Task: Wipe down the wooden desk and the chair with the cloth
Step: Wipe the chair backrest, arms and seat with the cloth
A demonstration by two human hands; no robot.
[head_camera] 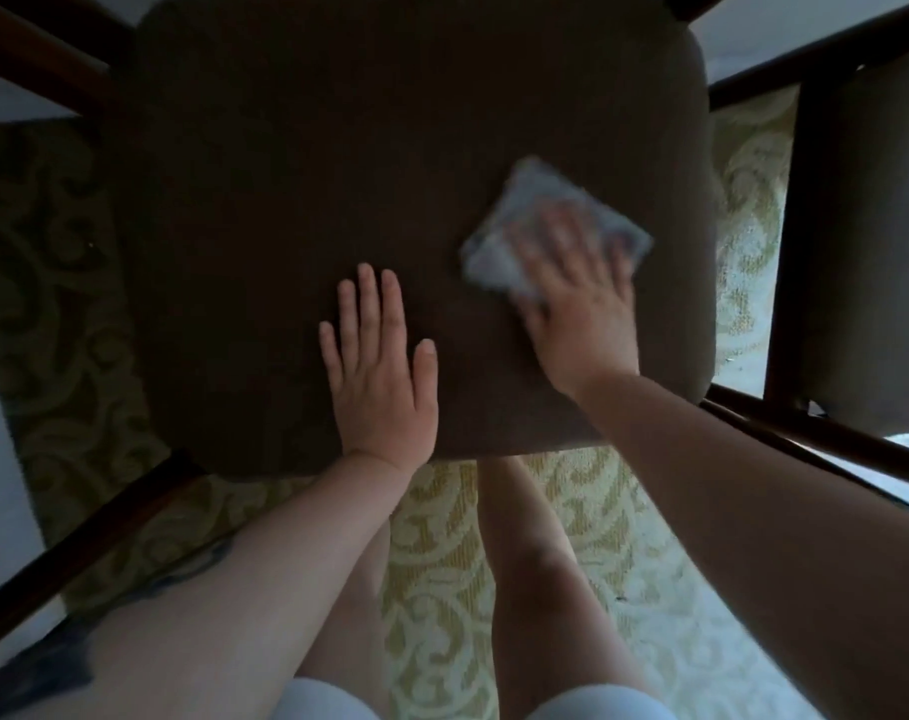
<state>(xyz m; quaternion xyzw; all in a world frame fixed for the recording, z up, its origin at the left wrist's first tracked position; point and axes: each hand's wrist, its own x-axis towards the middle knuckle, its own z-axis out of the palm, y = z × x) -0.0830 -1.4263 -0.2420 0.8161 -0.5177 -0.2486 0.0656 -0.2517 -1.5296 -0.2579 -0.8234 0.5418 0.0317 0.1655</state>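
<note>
Left hand (377,371) flat on the chair seat (286,174), fingers (369,298) straight and together, holding nothing, only bracing near the front edge. Just right of those fingers, the cloth (520,220): folded, pale, blurred. Probably light, limp, apt to bunch on the seat's fabric, so best pinned under a flat palm rather than pinched. Right hand (577,304) spread over the cloth's near half, fingers extended and pressing down, not curled round it. Patterned carpet (494,537) below.
</note>
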